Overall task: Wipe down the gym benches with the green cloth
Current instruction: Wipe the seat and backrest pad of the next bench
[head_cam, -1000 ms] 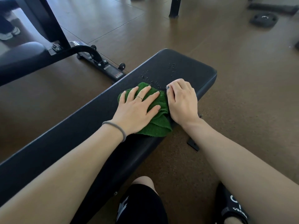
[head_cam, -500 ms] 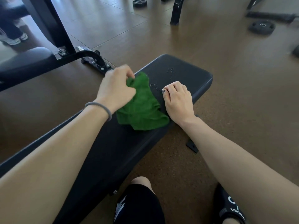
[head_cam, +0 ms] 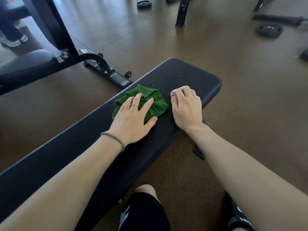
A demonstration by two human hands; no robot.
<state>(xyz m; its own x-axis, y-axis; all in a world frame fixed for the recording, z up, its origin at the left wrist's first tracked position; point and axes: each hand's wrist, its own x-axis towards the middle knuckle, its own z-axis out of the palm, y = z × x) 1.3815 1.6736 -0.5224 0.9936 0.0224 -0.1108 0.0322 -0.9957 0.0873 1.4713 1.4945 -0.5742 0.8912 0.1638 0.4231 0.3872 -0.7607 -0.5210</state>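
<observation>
The scene is seen from a single wide-angle view, worn on the head and aimed forward and steeply down. The bench (head_cam: pixel 191 80) is looked at from above and close by, from its near side, with its pad running from the lower left corner to the upper middle. Both forearms are seen entering from the bottom edge, the left hand (head_cam: pixel 133 117) and right hand (head_cam: pixel 186 107) lying near the middle of the frame. A knee (head_cam: pixel 145 190) is caught right below the lens. Farther floor (head_cam: pixel 241 97) and a plate (head_cam: pixel 269 32) are taken in toward the top, where straight lines are bent by the lens. No second view is given, so nothing is shared.
</observation>
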